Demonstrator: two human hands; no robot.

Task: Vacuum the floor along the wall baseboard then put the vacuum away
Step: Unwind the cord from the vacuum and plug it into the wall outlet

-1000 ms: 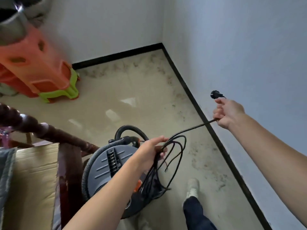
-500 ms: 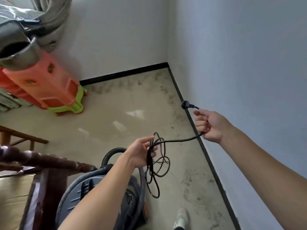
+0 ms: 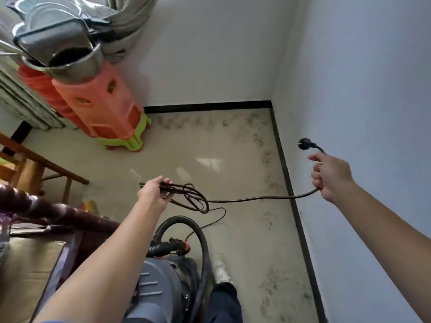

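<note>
The floor (image 3: 210, 145) fills my view, with the wall (image 3: 349, 89) at 3 o'clock and a black baseboard (image 3: 283, 164) running from 5 o'clock up to the corner at 1 o'clock, where a second run turns off toward 11. Dark specks lie on the floor beside both runs; I cannot tell whether they are dust or stain. A stack of stools (image 3: 100, 101) stands at 10 o'clock, orange over green, too nested to count. The vacuum (image 3: 158, 283) sits on the floor at 6 o'clock, its hose (image 3: 200, 241) looped above it.

I judge the vacuuming over and the putting away begun: the cord (image 3: 256, 199) is unplugged and partly coiled. Left to do: finish the coil and stow the machine.

Counted: one vacuum, one hose, one cord, one plug, two hands. My left hand (image 3: 154, 194), near centre, has its fingers curled round the loops. My right hand (image 3: 331, 176), at 3 o'clock, grips the cord's end in a fist, with the plug (image 3: 304, 144) free just above it.
</note>
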